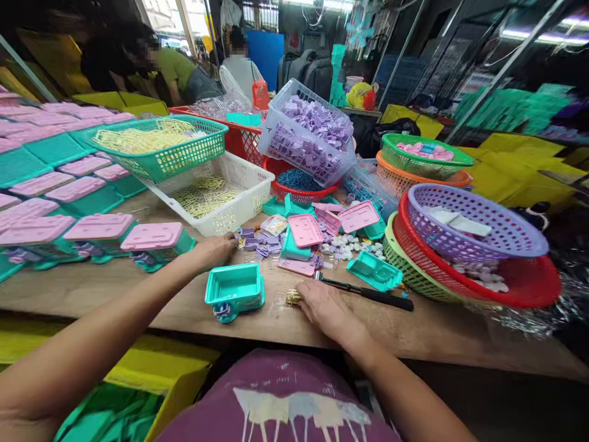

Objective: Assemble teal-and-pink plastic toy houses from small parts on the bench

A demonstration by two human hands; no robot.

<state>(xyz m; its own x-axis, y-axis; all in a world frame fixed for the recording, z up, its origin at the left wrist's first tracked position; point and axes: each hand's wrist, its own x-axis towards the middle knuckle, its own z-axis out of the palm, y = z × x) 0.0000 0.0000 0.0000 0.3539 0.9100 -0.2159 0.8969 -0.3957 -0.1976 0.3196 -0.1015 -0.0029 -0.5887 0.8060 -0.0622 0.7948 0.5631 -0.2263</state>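
My left hand (215, 252) reaches to the left edge of a heap of small purple plastic parts (263, 244), fingers curled down at the table; whatever they pinch is hidden. Under my right hand (324, 304), a small pale yellow plastic piece (293, 297) is gripped at the fingertips, low over the wood. Between my hands stands an open teal plastic box (235, 288) with a purple clasp on its front. A hammer (363, 291) with a black handle lies just beyond my right hand. Pink lids (305, 230) and teal trays (375, 270) lie behind it.
Rows of teal boxes with pink lids (151, 236) fill the left side. Behind are a white basket (248, 209), a teal basket (184, 156) of yellow frames and a tilted clear crate (288, 150) of purple parts. Stacked colander baskets (478, 245) stand right. Co-workers (184, 70) are at the back.
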